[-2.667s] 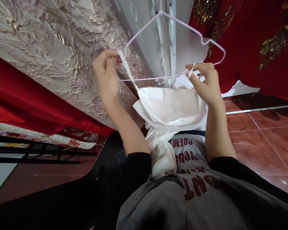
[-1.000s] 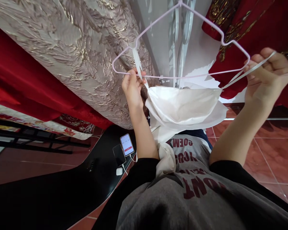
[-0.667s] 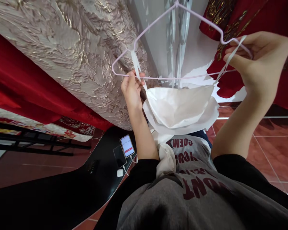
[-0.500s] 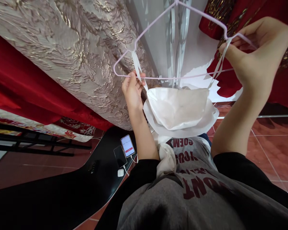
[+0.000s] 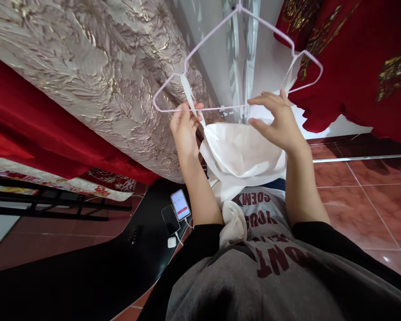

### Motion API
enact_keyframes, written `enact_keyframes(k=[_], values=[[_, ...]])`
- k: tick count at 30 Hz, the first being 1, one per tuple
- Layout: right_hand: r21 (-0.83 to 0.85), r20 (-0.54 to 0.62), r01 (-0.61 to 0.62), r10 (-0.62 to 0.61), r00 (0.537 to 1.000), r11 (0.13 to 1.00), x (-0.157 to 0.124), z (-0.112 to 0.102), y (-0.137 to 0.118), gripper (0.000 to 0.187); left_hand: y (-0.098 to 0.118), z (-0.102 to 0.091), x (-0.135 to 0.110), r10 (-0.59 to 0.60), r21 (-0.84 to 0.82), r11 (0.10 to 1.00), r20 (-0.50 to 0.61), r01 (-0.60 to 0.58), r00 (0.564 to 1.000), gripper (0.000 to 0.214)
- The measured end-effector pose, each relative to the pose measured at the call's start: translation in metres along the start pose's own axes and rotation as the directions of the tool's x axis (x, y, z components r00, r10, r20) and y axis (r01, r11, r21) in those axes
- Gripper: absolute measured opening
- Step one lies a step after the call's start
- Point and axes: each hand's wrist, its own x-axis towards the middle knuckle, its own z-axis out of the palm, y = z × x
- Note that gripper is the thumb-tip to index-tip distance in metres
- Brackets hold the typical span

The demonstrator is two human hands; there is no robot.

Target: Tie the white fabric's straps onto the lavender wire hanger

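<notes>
A pale pink clothes hanger [image 5: 210,36] is held up in front of me, with a white strappy garment [image 5: 243,149] hanging from it. One thin strap [image 5: 188,91] loops over the hanger's left notch, the other strap [image 5: 290,71] over its right notch. My left hand [image 5: 186,122] is closed on the hanger's bottom bar beside the left strap. My right hand [image 5: 277,116] is open, thumb and fingers apart, near the right part of the bottom bar and in front of the garment's top edge. It hides the lower end of the right strap.
Textured beige-gold fabric [image 5: 110,67] and red cloth [image 5: 53,138] hang at left; red embellished fabric [image 5: 347,58] hangs at right. A black surface [image 5: 87,263] carries two phones [image 5: 179,205] with cables and a small white case [image 5: 171,242]. Beige cloth [image 5: 233,223] lies against my shirt.
My right hand has let go of the hanger's right end and moved left and down, opening. The hanger's right side has swung a little left. My left hand keeps its hold.
</notes>
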Motion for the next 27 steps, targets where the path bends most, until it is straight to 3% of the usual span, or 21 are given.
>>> enact_keyframes(k=[3, 7, 10, 13, 16, 18, 21, 22, 24, 27], values=[[-0.017, -0.026, -0.031, 0.031, 0.999, 0.999, -0.003, -0.006, 0.003, 0.033, 0.008, -0.006, -0.007, -0.063, 0.077, 0.995, 0.080, 0.056, 0.995, 0.036], [-0.016, -0.049, -0.044, 0.043, 0.998, 0.999, -0.005, -0.015, 0.000, 0.030, 0.039, -0.019, -0.023, -0.171, 0.215, 0.969, 0.233, 0.120, 0.957, 0.038], [0.002, -0.047, -0.031, 0.031, 0.998, 1.000, -0.006, -0.015, -0.008, 0.027, 0.067, -0.019, -0.030, -0.098, 0.184, 0.982, 0.290, 0.045, 0.952, 0.036], [0.003, -0.033, -0.019, 0.019, 0.999, 1.000, -0.006, -0.014, -0.015, 0.025, 0.091, 0.001, -0.027, 0.004, 0.023, 1.000, 0.304, -0.011, 0.953, 0.032], [-0.022, -0.024, -0.002, 0.001, 1.000, 1.000, -0.005, -0.014, -0.015, 0.022, 0.103, 0.026, -0.016, 0.049, -0.117, 0.993, 0.168, -0.029, 0.985, 0.032], [-0.042, -0.027, 0.006, -0.007, 1.000, 0.999, -0.005, -0.016, -0.013, 0.021, 0.099, 0.033, -0.010, 0.078, -0.174, 0.982, -0.009, -0.079, 0.997, 0.038], [-0.053, -0.041, 0.003, -0.005, 0.999, 0.999, -0.005, -0.016, -0.009, 0.023, 0.078, 0.024, -0.005, 0.142, -0.082, 0.981, -0.308, -0.175, 0.941, 0.020], [-0.050, -0.048, 0.000, -0.003, 0.999, 0.999, -0.006, -0.016, -0.009, 0.023, 0.070, 0.017, -0.004, 0.159, -0.002, 0.985, -0.357, -0.170, 0.921, 0.016], [-0.040, -0.063, -0.006, 0.003, 0.998, 0.999, -0.006, -0.015, -0.009, 0.024, 0.057, 0.002, -0.005, 0.084, 0.084, 0.995, -0.366, -0.057, 0.927, 0.014], [-0.026, -0.079, -0.019, 0.017, 0.997, 0.999, -0.007, -0.013, -0.010, 0.025, 0.047, -0.012, -0.007, -0.063, 0.058, 0.995, -0.281, 0.082, 0.958, 0.012]])
